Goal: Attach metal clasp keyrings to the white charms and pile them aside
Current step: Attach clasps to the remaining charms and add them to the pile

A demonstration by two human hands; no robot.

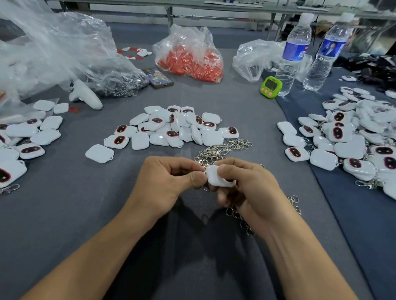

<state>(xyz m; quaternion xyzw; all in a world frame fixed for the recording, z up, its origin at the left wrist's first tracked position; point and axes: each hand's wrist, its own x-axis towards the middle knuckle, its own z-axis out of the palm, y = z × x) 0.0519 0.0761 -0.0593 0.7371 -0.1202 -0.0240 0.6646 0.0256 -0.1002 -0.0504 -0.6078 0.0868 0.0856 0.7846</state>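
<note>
My right hand (243,186) holds a white charm (218,179) between thumb and fingers, above the grey table. My left hand (167,182) pinches a metal clasp keyring (205,188) at the charm's left edge; most of the keyring is hidden by my fingers. A loose heap of metal keyrings (224,149) lies just beyond my hands, and more keyrings (241,217) trail under my right wrist. A pile of white charms (175,128) sits in the middle of the table. Charms with keyrings lie piled at the right (358,144) and at the left (13,144).
At the back stand a bag of red parts (190,57), crumpled clear plastic bags (48,48), a phone (158,77), a green timer (271,87) and two water bottles (291,56). A white controller (85,94) lies at the left. A single charm (99,153) lies apart.
</note>
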